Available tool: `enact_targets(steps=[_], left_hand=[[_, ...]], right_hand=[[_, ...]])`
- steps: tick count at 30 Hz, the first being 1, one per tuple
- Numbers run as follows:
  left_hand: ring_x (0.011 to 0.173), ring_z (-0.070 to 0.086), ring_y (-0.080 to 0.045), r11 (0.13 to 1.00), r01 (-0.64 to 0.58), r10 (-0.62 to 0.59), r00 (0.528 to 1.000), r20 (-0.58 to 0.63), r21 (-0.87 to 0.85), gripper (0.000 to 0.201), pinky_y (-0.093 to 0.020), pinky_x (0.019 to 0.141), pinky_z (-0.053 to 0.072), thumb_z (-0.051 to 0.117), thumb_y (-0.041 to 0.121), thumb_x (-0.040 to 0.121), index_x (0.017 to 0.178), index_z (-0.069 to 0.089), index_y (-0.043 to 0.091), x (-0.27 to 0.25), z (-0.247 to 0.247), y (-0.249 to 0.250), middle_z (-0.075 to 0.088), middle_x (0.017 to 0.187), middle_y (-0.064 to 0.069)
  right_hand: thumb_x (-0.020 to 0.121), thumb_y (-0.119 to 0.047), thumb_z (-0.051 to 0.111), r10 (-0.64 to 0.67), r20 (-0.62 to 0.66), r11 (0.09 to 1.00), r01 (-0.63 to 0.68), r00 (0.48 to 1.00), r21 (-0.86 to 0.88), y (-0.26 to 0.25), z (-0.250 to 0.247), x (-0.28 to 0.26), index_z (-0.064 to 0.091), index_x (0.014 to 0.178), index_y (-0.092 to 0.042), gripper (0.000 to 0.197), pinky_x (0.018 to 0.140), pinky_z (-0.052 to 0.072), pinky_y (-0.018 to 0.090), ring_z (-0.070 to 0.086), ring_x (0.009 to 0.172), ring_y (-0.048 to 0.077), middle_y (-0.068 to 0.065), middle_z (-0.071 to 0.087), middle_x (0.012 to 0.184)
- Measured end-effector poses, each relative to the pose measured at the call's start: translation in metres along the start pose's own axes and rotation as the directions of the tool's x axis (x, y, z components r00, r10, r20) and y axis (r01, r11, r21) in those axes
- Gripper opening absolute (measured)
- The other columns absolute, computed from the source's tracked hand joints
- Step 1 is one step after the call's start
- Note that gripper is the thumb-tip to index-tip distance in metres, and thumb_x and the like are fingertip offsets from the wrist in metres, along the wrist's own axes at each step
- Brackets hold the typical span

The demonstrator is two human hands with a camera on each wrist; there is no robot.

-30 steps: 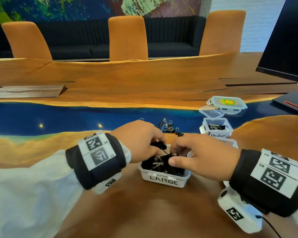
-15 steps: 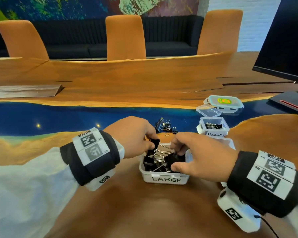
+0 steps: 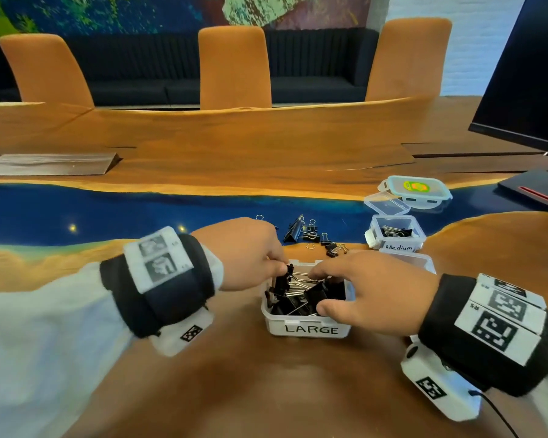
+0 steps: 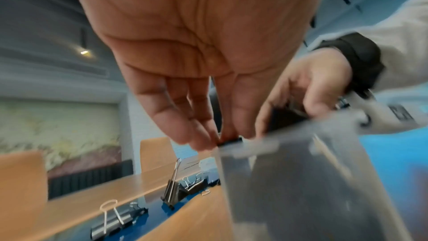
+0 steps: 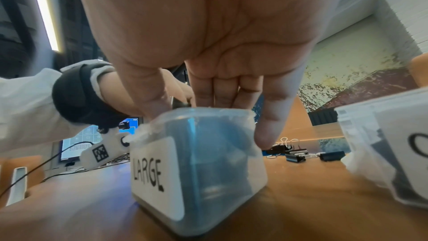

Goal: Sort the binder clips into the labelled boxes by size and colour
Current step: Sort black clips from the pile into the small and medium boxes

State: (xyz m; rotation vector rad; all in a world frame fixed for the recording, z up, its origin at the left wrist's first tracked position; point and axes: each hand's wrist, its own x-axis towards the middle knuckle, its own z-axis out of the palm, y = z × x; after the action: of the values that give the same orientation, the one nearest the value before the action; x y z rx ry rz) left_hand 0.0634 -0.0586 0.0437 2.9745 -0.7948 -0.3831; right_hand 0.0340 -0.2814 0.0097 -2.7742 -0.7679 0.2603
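A black clip (image 3: 287,273) is pinched by the left hand (image 3: 247,251) at the LARGE box's (image 3: 307,328) 10 o'clock corner; the right hand (image 3: 374,295) is spread over it. Clips should be pressed flat.

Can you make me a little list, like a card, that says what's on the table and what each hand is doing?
Left hand: pinches a black clip at the LARGE box's rim
Right hand: fingers in the LARGE box, thumb at its near rim
LARGE box: piled with black clips
Medium box: open, a few clips inside
Loose clips: on the table behind the LARGE box
Lid: beyond the Medium box
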Motion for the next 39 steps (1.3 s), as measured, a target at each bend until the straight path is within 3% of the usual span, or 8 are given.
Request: enact_targets(steps=[4, 9, 13, 19, 23, 30, 35, 39], left_hand=[[0.103, 0.062, -0.001, 0.969, 0.055, -0.038, 0.997, 0.071, -0.240, 0.063, -0.032, 0.094, 0.052, 0.078, 0.051, 0.079, 0.136, 0.052, 0.048, -0.007, 0.005, -0.010, 0.056, 0.116, 0.021], [0.097, 0.064, -0.007, 0.911, 0.110, -0.110, 0.994, 0.022, -0.397, 0.066, -0.038, 0.090, 0.055, 0.086, 0.043, 0.073, 0.126, 0.047, 0.050, -0.007, 0.026, -0.011, 0.051, 0.114, 0.016], [0.109, 0.055, -0.004, 0.943, 0.077, -0.098, 0.994, -0.051, -0.324, 0.052, -0.034, 0.089, 0.052, 0.086, 0.047, 0.071, 0.113, 0.054, 0.048, -0.007, 0.017, -0.008, 0.044, 0.115, 0.015], [0.109, 0.054, -0.011, 0.992, 0.113, -0.112, 0.994, 0.010, -0.055, 0.067, -0.034, 0.081, 0.050, 0.080, 0.061, 0.071, 0.131, 0.049, 0.053, -0.005, 0.015, 0.004, 0.036, 0.127, 0.017], [0.100, 0.052, -0.010, 0.993, 0.108, -0.106, 0.994, -0.026, 0.055, 0.065, -0.030, 0.071, 0.044, 0.076, 0.064, 0.073, 0.131, 0.052, 0.048, -0.006, 0.014, 0.010, 0.035, 0.129, 0.017], [0.101, 0.056, -0.015, 0.996, 0.088, -0.088, 0.996, -0.004, 0.030, 0.065, -0.033, 0.081, 0.051, 0.079, 0.058, 0.074, 0.126, 0.050, 0.032, -0.006, 0.017, 0.015, 0.050, 0.119, 0.012], [0.102, 0.057, -0.016, 0.994, 0.109, -0.109, 0.994, 0.001, 0.009, 0.067, -0.035, 0.083, 0.052, 0.080, 0.058, 0.072, 0.124, 0.048, 0.033, -0.007, 0.014, 0.012, 0.058, 0.116, 0.010], [0.116, 0.054, -0.011, 0.993, 0.100, -0.100, 0.995, 0.003, -0.055, 0.072, -0.029, 0.085, 0.046, 0.084, 0.055, 0.069, 0.129, 0.048, 0.039, -0.006, 0.012, 0.005, 0.054, 0.127, 0.015]], right_hand=[[0.089, -0.057, 0.060, 0.004, 0.004, 1.000, -0.004, 1.000, 0.023, -0.001, -0.002, -0.002, 0.057, 0.121, -0.039, 0.036, 0.092, 0.050, 0.030, 0.058, 0.105, 0.006, -0.015, 0.063, 0.114], [0.087, -0.050, 0.065, 0.023, -0.044, 0.986, -0.015, 0.999, 0.166, 0.002, -0.004, -0.003, 0.060, 0.101, -0.035, 0.021, 0.086, 0.053, 0.034, 0.061, 0.095, 0.001, -0.016, 0.064, 0.100], [0.086, -0.043, 0.070, 0.067, -0.098, 0.953, -0.034, 0.993, 0.301, 0.006, -0.004, -0.001, 0.065, 0.094, -0.031, 0.015, 0.083, 0.055, 0.035, 0.064, 0.087, 0.004, -0.010, 0.068, 0.091], [0.083, -0.053, 0.069, 0.084, -0.106, 0.966, -0.055, 0.991, 0.252, 0.007, -0.003, -0.001, 0.072, 0.091, -0.028, 0.026, 0.082, 0.053, 0.035, 0.060, 0.087, 0.006, -0.011, 0.061, 0.092], [0.084, -0.051, 0.070, 0.056, -0.071, 0.977, -0.040, 0.996, 0.209, 0.003, -0.002, -0.002, 0.068, 0.107, -0.035, 0.028, 0.083, 0.052, 0.026, 0.059, 0.094, 0.002, -0.015, 0.059, 0.102], [0.080, -0.033, 0.081, 0.017, -0.135, 0.971, 0.016, 0.991, 0.240, 0.002, 0.000, -0.003, 0.055, 0.090, -0.034, 0.028, 0.080, 0.053, 0.029, 0.061, 0.092, 0.003, -0.015, 0.061, 0.097], [0.077, -0.023, 0.082, -0.088, -0.210, 0.981, 0.121, 0.974, 0.152, -0.003, 0.004, -0.005, 0.049, 0.076, -0.034, 0.035, 0.076, 0.054, 0.033, 0.058, 0.083, 0.004, -0.015, 0.055, 0.087], [0.075, -0.029, 0.084, -0.080, -0.250, 0.963, 0.140, 0.965, 0.232, 0.001, 0.005, -0.009, 0.057, 0.070, -0.028, 0.028, 0.074, 0.051, 0.028, 0.058, 0.082, 0.004, -0.015, 0.058, 0.080]])
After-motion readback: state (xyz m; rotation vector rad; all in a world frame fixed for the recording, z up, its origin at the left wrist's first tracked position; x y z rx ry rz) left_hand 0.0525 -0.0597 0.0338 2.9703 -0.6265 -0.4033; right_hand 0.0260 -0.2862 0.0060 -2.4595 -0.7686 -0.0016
